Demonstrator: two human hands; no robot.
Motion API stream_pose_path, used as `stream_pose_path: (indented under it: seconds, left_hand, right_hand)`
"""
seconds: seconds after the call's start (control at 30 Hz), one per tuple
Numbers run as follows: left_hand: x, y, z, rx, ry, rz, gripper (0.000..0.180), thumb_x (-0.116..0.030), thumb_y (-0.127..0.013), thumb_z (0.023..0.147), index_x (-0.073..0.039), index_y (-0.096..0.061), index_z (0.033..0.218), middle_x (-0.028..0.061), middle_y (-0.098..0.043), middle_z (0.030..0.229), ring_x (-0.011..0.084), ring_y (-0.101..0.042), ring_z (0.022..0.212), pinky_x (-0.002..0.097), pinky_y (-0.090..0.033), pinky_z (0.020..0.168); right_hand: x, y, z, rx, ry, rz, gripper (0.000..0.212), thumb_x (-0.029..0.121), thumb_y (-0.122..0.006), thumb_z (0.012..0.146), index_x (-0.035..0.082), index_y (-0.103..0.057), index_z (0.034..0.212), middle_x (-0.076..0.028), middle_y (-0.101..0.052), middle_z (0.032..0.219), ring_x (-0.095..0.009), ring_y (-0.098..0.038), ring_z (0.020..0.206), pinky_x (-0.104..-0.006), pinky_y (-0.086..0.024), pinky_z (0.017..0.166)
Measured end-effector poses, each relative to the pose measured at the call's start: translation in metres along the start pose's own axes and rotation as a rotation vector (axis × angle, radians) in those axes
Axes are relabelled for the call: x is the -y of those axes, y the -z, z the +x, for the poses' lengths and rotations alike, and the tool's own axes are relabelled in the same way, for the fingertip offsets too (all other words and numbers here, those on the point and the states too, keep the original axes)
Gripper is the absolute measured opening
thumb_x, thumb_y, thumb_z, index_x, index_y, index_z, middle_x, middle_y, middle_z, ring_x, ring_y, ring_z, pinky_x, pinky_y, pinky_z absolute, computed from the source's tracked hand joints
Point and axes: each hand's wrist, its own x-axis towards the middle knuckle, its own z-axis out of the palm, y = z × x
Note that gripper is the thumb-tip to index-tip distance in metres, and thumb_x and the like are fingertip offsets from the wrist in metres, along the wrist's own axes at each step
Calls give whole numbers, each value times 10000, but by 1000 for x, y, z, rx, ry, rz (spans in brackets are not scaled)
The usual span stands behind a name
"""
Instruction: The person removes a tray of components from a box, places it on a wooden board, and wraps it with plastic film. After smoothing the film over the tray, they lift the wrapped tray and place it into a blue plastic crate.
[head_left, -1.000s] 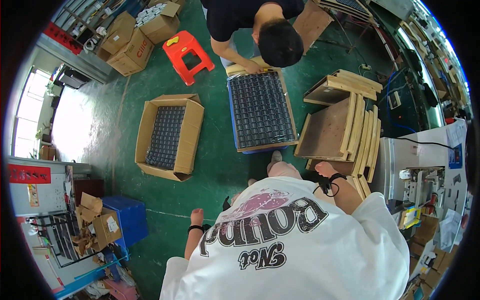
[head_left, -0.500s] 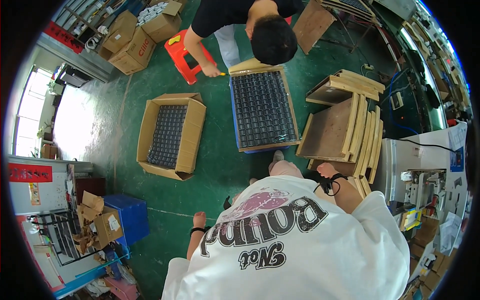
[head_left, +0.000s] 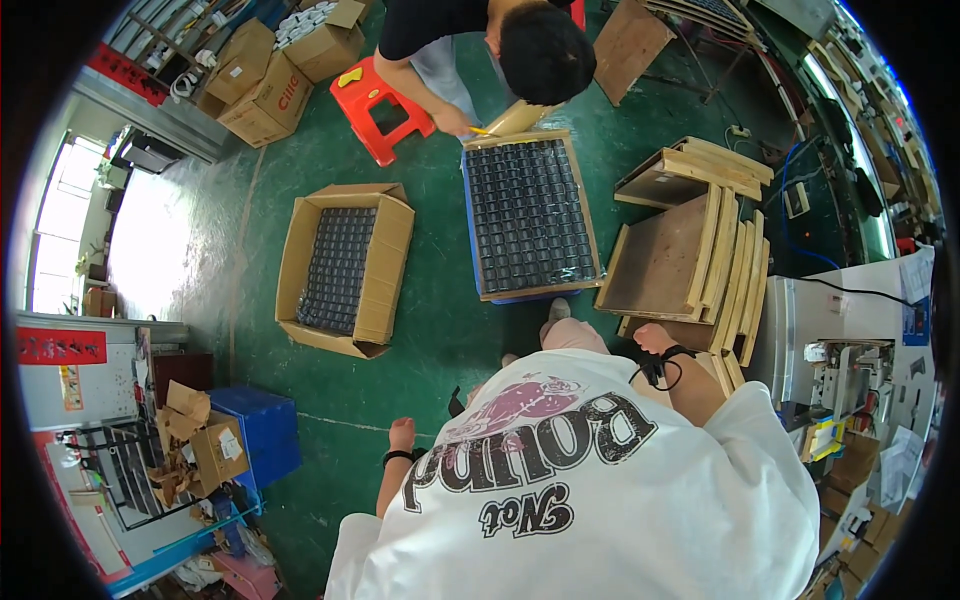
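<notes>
Tray (head_left: 581, 200) sits between carton (head_left: 384, 270) and wooden frames (head_left: 660, 250), black parts (head_left: 530, 220) seemingly filling every row; far edge looks unfinished, co-worker's hand (head_left: 452, 120) gripping yellow tool (head_left: 482, 131) there. Left hand (head_left: 402, 434) well apart, right hand (head_left: 655, 338) near frames: curled or spread, can't tell.

The left hand (head_left: 402, 434) hung over the green floor (head_left: 345, 395), beside the white shirt (head_left: 620, 490). The right hand (head_left: 655, 338) was near the stacked wooden trays (head_left: 665, 255). Ahead lay a tray (head_left: 585, 205) of black parts (head_left: 530, 215); at its far edge, a co-worker's hand (head_left: 452, 121) held a yellow tool (head_left: 482, 131). A cardboard box (head_left: 385, 265) with similar parts stood left of it, nearer than a red stool (head_left: 352, 98).
</notes>
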Motion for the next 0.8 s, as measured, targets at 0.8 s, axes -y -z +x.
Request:
stream_pose_path:
  seconds: [0.8]
  left_hand:
    - [3, -5, -3, 2, 92, -223, 262, -220, -531, 713, -27, -529, 890, 75, -559, 675, 155, -522, 526, 282, -413, 454]
  right_hand:
    - [8, -8, -2, -14, -38, 296, 174, 127, -421, 672, 86, -454, 507, -19, -398, 424, -125, -380, 336, -269, -275, 310]
